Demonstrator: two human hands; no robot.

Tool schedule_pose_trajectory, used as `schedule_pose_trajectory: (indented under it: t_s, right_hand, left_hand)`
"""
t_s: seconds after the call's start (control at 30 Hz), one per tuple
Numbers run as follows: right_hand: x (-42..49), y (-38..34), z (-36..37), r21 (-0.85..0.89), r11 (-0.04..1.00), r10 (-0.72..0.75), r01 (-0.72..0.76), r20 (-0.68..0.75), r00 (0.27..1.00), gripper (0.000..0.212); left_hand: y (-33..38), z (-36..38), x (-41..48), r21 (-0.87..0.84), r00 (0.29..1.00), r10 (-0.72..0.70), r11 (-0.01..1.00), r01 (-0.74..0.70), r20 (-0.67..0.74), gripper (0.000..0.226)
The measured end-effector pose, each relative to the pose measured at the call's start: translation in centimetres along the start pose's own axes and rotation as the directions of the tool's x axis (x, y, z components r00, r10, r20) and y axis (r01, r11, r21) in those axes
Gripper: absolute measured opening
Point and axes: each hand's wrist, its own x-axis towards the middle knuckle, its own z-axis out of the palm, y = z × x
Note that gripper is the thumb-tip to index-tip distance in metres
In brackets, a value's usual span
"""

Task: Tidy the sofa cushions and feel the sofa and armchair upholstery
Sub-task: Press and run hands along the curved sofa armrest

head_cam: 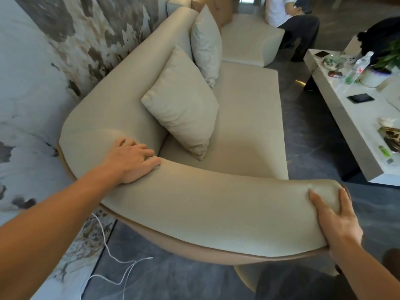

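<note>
A cream sofa [244, 118] with a rounded padded armrest [194, 213] fills the middle of the view. My left hand [132, 161] lies flat on the armrest's back corner, fingers spread and pressing into the fabric. My right hand [331, 217] grips the armrest's front end, with the thumb dug into the padding. Two cream cushions lean against the backrest: the near cushion [184, 105] stands tilted on its corner, the far cushion [206, 43] upright behind it. A tan cushion [216, 9] shows further back.
A white coffee table [355, 118] at the right carries phones, a water bottle [357, 68], a plant and snacks. A seated person [287, 16] occupies the far sofa section. A white cable [116, 260] trails on the dark floor beside the marbled wall [32, 83].
</note>
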Motion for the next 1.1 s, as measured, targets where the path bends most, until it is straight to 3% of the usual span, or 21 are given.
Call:
schedule_pose_trajectory:
  t_s: [0.4, 0.5, 0.67, 0.8, 0.87, 1.1]
  right_hand:
    - [0.4, 2.5, -2.4, -0.006, 0.999, -0.037, 0.037, 0.05, 0.998, 0.085]
    - [0.7, 2.8, -2.4, -0.008, 0.999, -0.05, 0.051, 0.054, 0.997, 0.086]
    - [0.7, 2.7, -2.7, -0.04, 0.998, -0.046, 0.05, 0.111, 0.993, 0.089]
    - [-1.7, 2.2, -3.0, -0.223, 0.918, -0.283, 0.328, 0.211, 0.936, 0.068]
    - [-3.5, 2.9, -2.6, -0.291, 0.86, -0.347, 0.418, 0.266, 0.899, 0.068]
    - [-4.4, 3.1, -1.8, -0.264, 0.893, -0.353, 0.366, 0.095, 0.931, 0.057]
  left_hand:
    - [2.1, 2.6, -5.8, 0.009, 0.996, -0.07, 0.997, 0.07, -0.058, 0.062]
    - [2.5, 2.3, -6.4, 0.012, 0.993, -0.113, 0.993, 0.113, -0.017, 0.063]
    - [4.0, 2.4, -8.3, -0.168, 0.968, -0.252, 0.955, 0.245, -0.021, 0.063]
    - [7.0, 3.0, -11.0, -0.244, 0.924, -0.381, 0.899, 0.362, -0.034, 0.065]
    - [8.3, 3.3, -12.0, -0.258, 0.9, -0.428, 0.881, 0.396, -0.081, 0.068]
    - [9.2, 3.0, -12.1, -0.327, 0.85, -0.468, 0.864, 0.382, -0.243, 0.072]
